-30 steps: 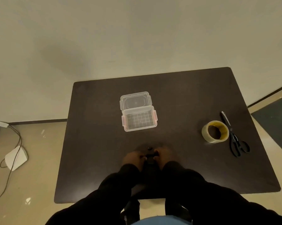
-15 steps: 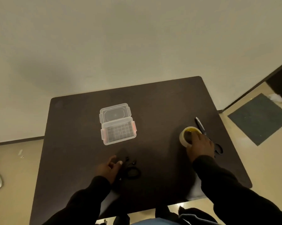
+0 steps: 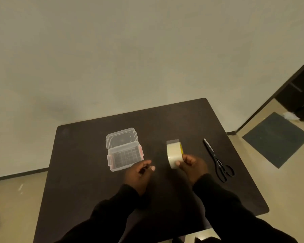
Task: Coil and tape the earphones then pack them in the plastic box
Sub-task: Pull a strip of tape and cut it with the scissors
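Right hand point(image 3: 191, 165) grip holding tape roll point(image 3: 174, 155) upright, left hand point(image 3: 139, 174) grip curled, contents unclear, beside open plastic box point(image 3: 125, 155)

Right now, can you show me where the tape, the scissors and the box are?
tape point(image 3: 174, 156), head view, on the roll's pale outer band.
scissors point(image 3: 216, 158), head view, near the pivot above the handles.
box point(image 3: 125, 157), head view, on the clear open tub's gridded floor.

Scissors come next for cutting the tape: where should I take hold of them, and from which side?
Take the scissors by the handle loops, the end nearest you, coming from the near right side with the right hand once it frees the tape roll. They lie flat and closed, blades pointing away toward the far edge of the table.
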